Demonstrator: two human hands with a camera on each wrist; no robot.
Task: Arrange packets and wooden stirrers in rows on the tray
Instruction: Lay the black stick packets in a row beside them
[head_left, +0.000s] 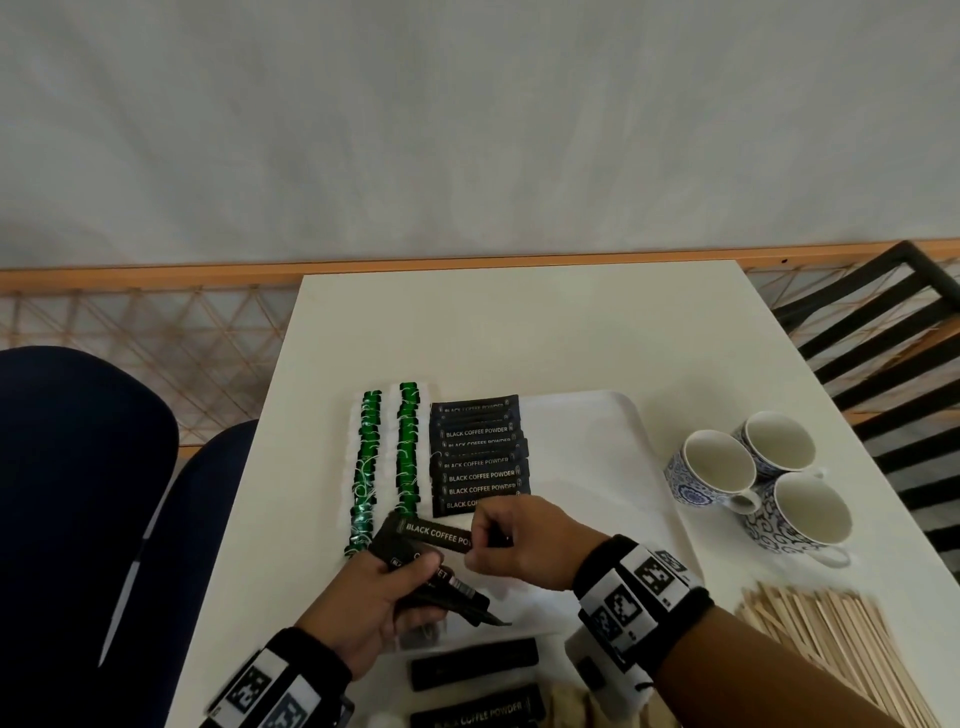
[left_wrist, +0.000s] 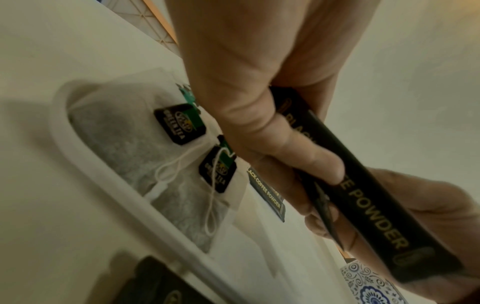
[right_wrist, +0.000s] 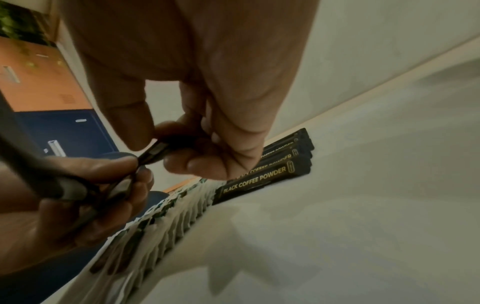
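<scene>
Holding a bunch of black coffee packets (head_left: 431, 582), the left hand (head_left: 371, 605) has its fingers curled round them just above the near edge of the white tray (head_left: 597, 441). Right hand (head_left: 524, 543) pinches the end of 1 coffee packet (head_left: 439, 534), the top one of the bunch, both hands close together. On the tray: 2 rows of green tea bags (head_left: 387, 462) at left, touching 1 overlapping row of coffee packets (head_left: 478, 457) beside them. More loose packets (head_left: 475, 662) lie on the surface (head_left: 519, 332) near the person. Wooden stirrers (head_left: 831, 639) sit in a pile on the surface at right, off the tray. 3 blue-patterned cups (head_left: 758, 478) stand clustered beyond the stirrers.
</scene>
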